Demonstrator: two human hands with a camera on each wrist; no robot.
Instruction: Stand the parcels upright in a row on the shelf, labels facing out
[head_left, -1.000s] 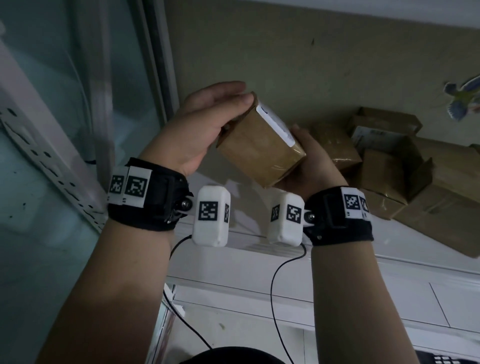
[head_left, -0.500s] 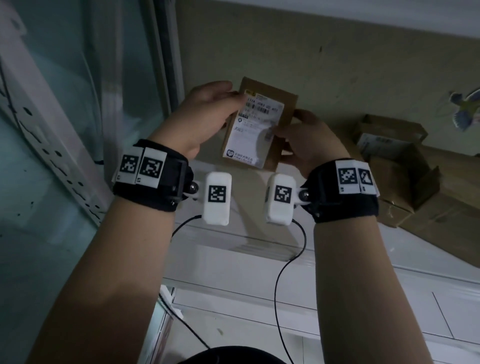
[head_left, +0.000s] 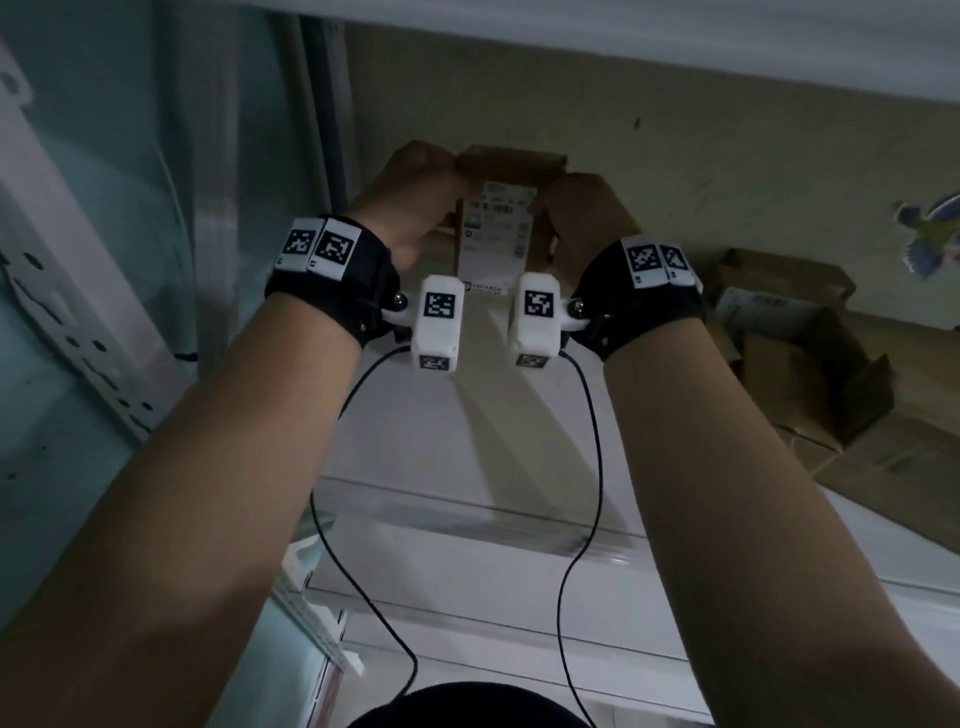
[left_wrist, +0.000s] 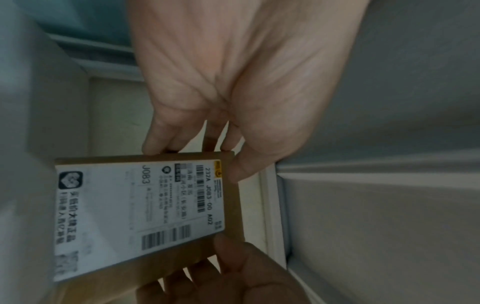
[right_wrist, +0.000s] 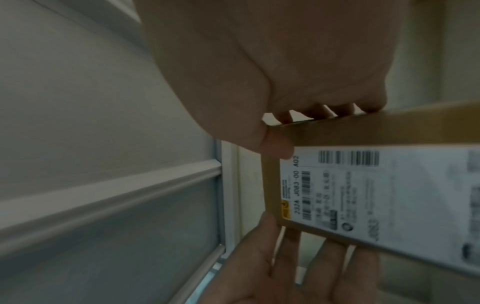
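parcel base hidden behind wrist cameras; label print blurred

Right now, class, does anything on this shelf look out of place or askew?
Yes. At the right, the brown parcels lie jumbled, tilted against each other, not upright in a row. The held parcel, gripped by both hands, stands straight with its label outward.

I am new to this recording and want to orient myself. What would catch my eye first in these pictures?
First, the flat brown cardboard parcel with its white printed shipping label facing the camera, held upright at the centre, at the left end of the white shelf. The left hand and right hand grip its two sides. To the right, a loose heap of brown cardboard boxes lies on the same shelf.
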